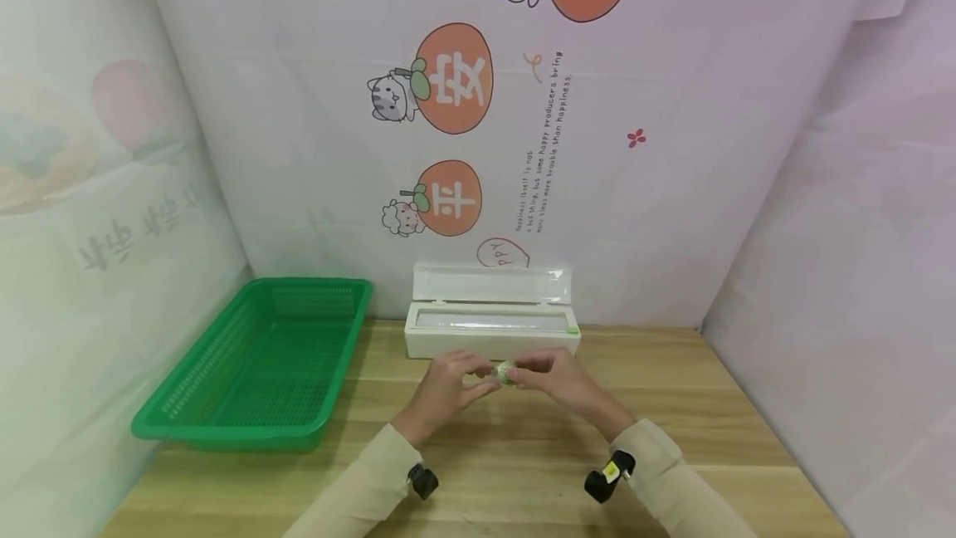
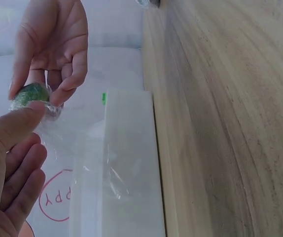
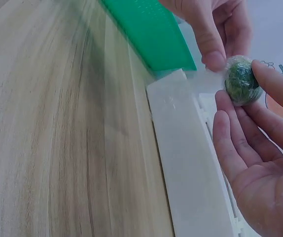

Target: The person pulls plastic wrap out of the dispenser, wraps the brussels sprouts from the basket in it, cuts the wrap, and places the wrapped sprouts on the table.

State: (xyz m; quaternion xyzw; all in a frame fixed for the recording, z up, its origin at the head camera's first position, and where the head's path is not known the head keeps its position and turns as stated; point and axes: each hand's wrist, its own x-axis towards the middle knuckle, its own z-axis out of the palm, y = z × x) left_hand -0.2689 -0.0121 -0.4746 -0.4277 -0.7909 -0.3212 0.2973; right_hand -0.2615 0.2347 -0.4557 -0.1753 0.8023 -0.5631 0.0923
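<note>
A small round green thing (image 3: 242, 81) wrapped in clear plastic film is held up in front of the white box. My right hand (image 1: 556, 376) grips it between thumb and fingertips, its other fingers spread below in the right wrist view. From the other side my left hand (image 1: 448, 388) comes up against the ball. The left thumb lies over the film (image 2: 53, 111) at the ball's edge and pinches it there, with the other fingers loosely bent. The wrapping is crinkled and shiny; the kind of green thing inside does not show.
Behind the hands stands a long white cling film dispenser (image 1: 493, 345), its lid (image 1: 493, 285) raised and a green slider (image 1: 573, 330) at its right end. A green plastic basket (image 1: 326, 405) sits at the left. Printed cloth walls enclose the wooden table (image 1: 523, 488).
</note>
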